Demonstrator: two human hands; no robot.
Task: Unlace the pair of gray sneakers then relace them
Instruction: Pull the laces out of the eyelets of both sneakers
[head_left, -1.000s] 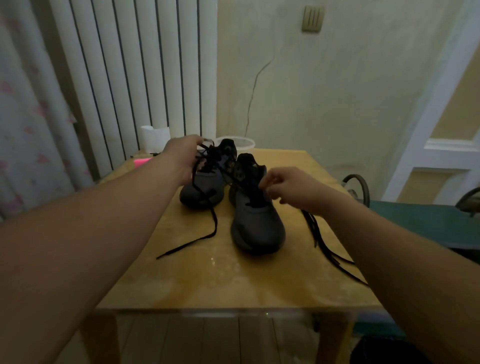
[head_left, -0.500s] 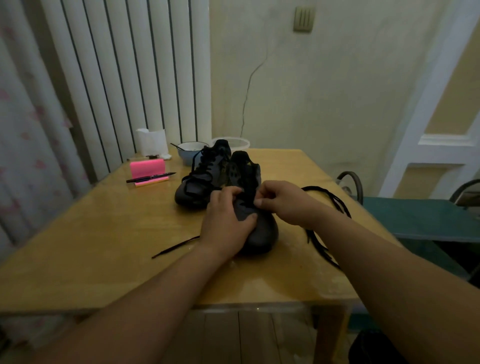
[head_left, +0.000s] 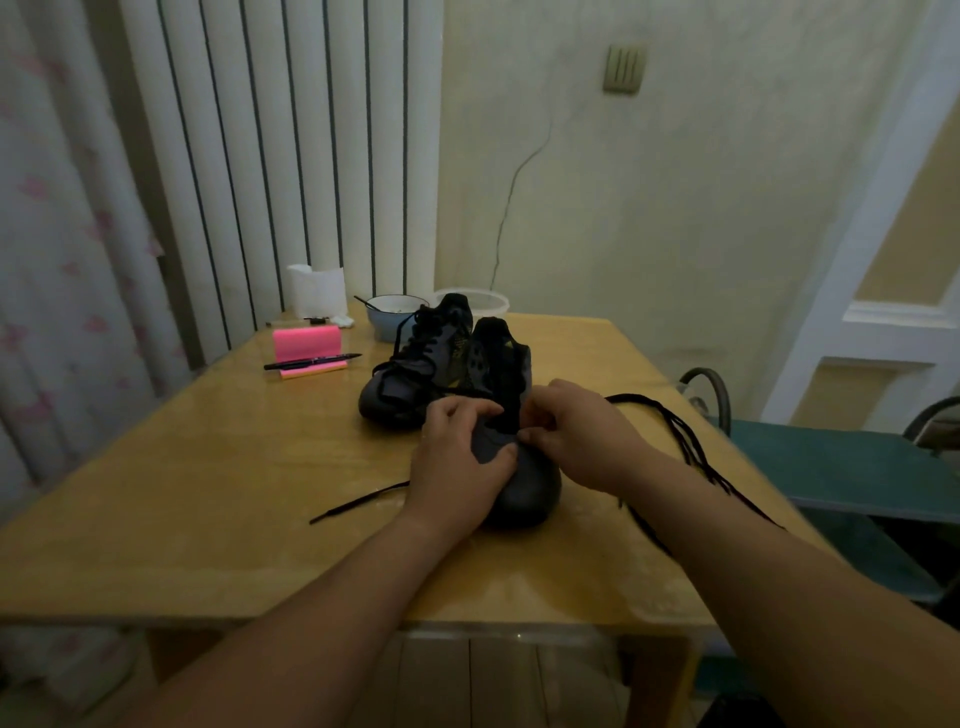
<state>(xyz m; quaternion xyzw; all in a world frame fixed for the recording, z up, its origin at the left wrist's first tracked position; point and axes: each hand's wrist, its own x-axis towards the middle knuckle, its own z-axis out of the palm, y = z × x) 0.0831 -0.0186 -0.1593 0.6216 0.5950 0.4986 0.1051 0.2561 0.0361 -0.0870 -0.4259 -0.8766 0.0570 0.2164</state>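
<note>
Two dark gray sneakers stand side by side on the wooden table (head_left: 208, 499), toes toward me. The near right sneaker (head_left: 524, 483) has no lace in its eyelets. My left hand (head_left: 457, 462) grips its upper from the left, thumb on the vamp. My right hand (head_left: 582, 431) pinches at the eyelet edge by the tongue; what it pinches is hidden. The left sneaker (head_left: 415, 364) behind is still laced, with one loose lace end (head_left: 358, 501) trailing across the table. A removed black lace (head_left: 680, 441) lies to the right.
At the table's back left are a pink notepad (head_left: 306, 345) with a black pen (head_left: 311, 362), a white tissue holder (head_left: 317, 291), a small bowl (head_left: 395, 312) and a clear tub (head_left: 483, 301). A green chair (head_left: 841, 467) stands right of the table.
My left hand left the far sneaker and came to the near one, now gripping its upper. The right hand stays at the eyelets. The view has moved closer and steadied.
</note>
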